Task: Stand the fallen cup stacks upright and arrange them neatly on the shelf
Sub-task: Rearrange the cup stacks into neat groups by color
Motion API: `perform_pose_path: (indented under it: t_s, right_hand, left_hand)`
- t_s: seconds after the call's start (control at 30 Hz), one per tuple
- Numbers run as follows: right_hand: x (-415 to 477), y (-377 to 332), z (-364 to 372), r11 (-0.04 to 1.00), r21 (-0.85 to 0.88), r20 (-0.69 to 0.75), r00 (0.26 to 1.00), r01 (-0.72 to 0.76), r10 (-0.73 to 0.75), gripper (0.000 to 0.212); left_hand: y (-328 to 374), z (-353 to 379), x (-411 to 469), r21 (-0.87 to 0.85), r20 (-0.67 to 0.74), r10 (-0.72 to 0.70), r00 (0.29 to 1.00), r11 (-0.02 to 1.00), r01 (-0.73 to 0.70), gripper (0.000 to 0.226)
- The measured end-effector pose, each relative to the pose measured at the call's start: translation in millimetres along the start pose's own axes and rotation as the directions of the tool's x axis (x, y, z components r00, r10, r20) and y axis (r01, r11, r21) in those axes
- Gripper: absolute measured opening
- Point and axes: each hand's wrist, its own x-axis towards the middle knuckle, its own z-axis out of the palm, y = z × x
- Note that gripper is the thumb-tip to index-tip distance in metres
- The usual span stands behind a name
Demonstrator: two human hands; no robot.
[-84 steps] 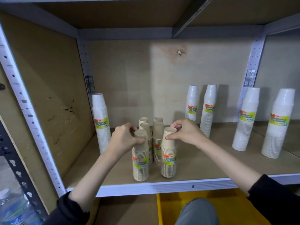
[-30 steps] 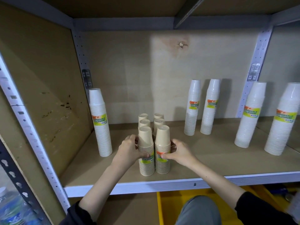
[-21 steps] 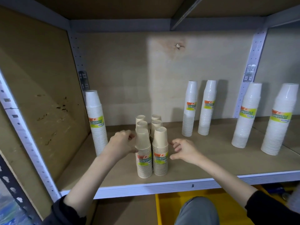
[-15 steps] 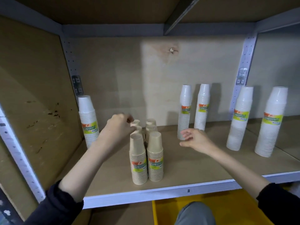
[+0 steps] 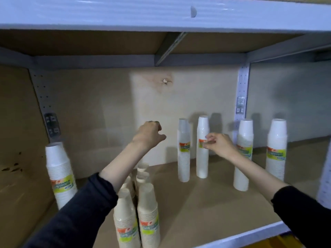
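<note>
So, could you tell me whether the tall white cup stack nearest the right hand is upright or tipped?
Upright. The white cup stack stands on its wide end on the shelf, vertical, beside its twin.

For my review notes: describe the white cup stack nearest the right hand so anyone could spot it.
Start at the perforated upright on the back wall. Left of it stand two slim white stacks; it is the right one, beside the right hand. It is taller than its twin.

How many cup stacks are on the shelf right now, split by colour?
White cup stacks: 5
Tan cup stacks visible: 4; the left forearm may hide more
Total: 9
</note>
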Motion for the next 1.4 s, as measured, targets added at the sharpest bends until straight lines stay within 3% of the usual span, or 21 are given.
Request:
perform_pose_path:
  t_s: [0.33, 0.4, 0.47, 0.53, 0.6, 0.7, 0.9, 1.1, 1.4]
  right_hand:
    - [75, 17, -4, 0.992, 0.052, -0.198, 0.972, -0.117, 0.125, 0.054]
    - [87, 20, 0, 0.987, 0.088, -0.19, 0.97, -0.138, 0.152, 0.058]
    - [98, 21, 2, 0.981, 0.113, -0.173, 0.969, -0.158, 0.176, 0.06]
    - [107, 21, 5, 0.975, 0.139, -0.164, 0.967, -0.172, 0.194, 0.06]
    - [114, 24, 8, 0.97, 0.167, -0.155, 0.966, -0.179, 0.205, 0.059]
    - [121, 28, 14, 0.958, 0.219, -0.131, 0.968, -0.184, 0.216, 0.053]
    - [121, 32, 27, 0.954, 0.248, -0.115, 0.972, -0.172, 0.205, 0.04]
    - [108, 21, 19, 0.975, 0.196, -0.12, 0.984, -0.11, 0.135, 0.03]
    - [64, -14, 10, 0.965, 0.259, -0.001, 0.999, -0.033, 0.035, 0.03]
  left_hand:
    - [33, 52, 73, -0.233, -0.023, -0.083, 0.996, 0.97, 0.075, 0.053]
    - [36, 58, 83, -0.287, -0.001, -0.108, 0.994, 0.952, 0.103, 0.05]
    - [36, 63, 92, -0.336, 0.03, -0.138, 0.99, 0.931, 0.14, 0.028]
    - [37, 68, 98, -0.35, 0.077, -0.143, 0.987, 0.923, 0.16, 0.039]
    - [37, 73, 103, -0.373, 0.093, -0.131, 0.987, 0.915, 0.156, 0.032]
    - [37, 81, 107, -0.397, 0.102, -0.123, 0.987, 0.905, 0.153, 0.053]
    - [37, 89, 110, -0.413, 0.058, -0.116, 0.992, 0.901, 0.13, 0.029]
    - [28, 74, 97, -0.364, 0.046, -0.109, 0.993, 0.924, 0.118, 0.042]
    - [9, 41, 57, -0.377, 0.026, -0.052, 0.998, 0.924, 0.058, 0.03]
